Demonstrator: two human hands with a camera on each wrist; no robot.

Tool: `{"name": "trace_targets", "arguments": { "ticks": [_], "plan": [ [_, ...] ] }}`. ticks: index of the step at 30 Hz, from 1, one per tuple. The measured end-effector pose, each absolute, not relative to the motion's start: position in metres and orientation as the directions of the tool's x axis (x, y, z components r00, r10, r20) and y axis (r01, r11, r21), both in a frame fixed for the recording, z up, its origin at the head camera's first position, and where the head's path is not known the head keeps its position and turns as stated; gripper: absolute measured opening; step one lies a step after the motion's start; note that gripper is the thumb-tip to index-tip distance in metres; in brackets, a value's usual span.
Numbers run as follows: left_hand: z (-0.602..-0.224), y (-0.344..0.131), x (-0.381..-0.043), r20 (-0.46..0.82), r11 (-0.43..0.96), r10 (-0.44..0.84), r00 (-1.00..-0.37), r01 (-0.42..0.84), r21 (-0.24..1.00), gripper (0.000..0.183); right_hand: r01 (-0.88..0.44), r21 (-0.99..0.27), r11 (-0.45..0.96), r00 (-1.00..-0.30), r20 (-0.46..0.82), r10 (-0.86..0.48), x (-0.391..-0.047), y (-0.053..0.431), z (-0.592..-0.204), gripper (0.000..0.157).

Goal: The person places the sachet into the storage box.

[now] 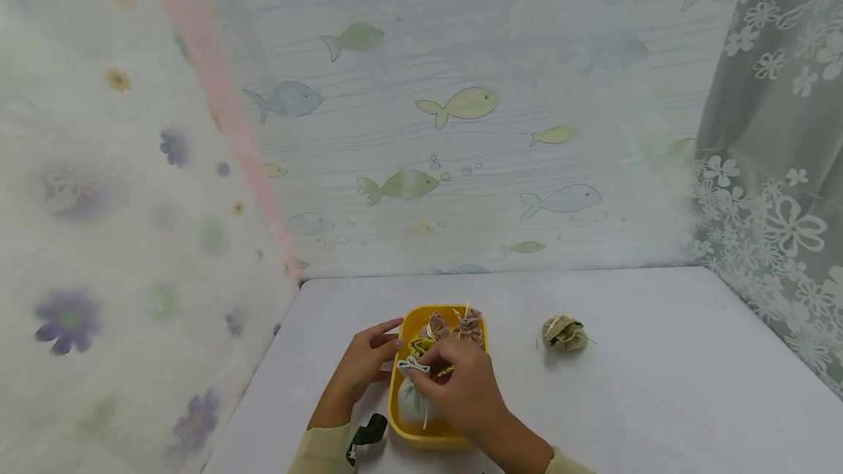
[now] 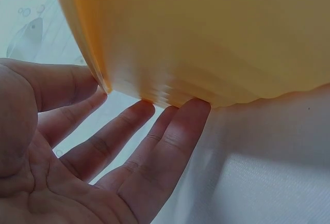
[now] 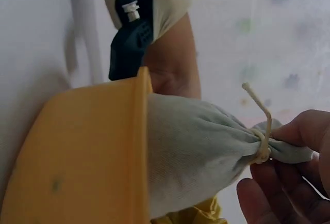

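Note:
A pale grey-green drawstring pouch stands at the near end of a yellow plastic bin. My right hand pinches its gathered neck between thumb and fingers, just above the knotted cord. In the right wrist view the pouch bulges past the bin's rim, its lower part hidden behind the wall. My left hand touches the bin's left side, and the left wrist view shows its fingers fairly straight against the outer wall.
Behind the pale pouch, the bin holds a yellow pouch and two pinkish-brown ones, one at the back left and one at the back right. A beige-green pouch lies on the white table to the right.

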State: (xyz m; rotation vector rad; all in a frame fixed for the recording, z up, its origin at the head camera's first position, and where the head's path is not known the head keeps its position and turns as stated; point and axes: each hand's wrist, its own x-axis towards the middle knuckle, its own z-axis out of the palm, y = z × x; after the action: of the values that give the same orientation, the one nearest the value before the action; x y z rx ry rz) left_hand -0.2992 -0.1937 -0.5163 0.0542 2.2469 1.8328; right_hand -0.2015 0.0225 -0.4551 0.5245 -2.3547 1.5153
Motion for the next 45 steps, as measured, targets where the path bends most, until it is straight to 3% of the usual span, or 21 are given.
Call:
{"name": "trace_targets", "arguments": {
  "ticks": [27,39,45],
  "plan": [
    [-0.517,-0.193,-0.298,-0.175,0.233,0.153,-0.973,-0.136,0.963,0.054,-0.436,-0.757,0.487,-0.900,0.354,-0.256,-0.205,0.022,-0.470,0.007],
    [-0.515,-0.192,-0.297,-0.175,0.243,0.138,-0.975,-0.138,0.960,0.053,-0.473,-0.735,0.486,-0.881,0.396,-0.258,-0.204,0.025,-0.467,0.008],
    [-0.516,-0.191,-0.299,-0.176,0.239,0.137,-0.975,-0.140,0.961,0.054,-0.528,-0.700,0.480,-0.844,0.492,-0.211,-0.200,0.033,-0.462,0.012]
  ]
}}
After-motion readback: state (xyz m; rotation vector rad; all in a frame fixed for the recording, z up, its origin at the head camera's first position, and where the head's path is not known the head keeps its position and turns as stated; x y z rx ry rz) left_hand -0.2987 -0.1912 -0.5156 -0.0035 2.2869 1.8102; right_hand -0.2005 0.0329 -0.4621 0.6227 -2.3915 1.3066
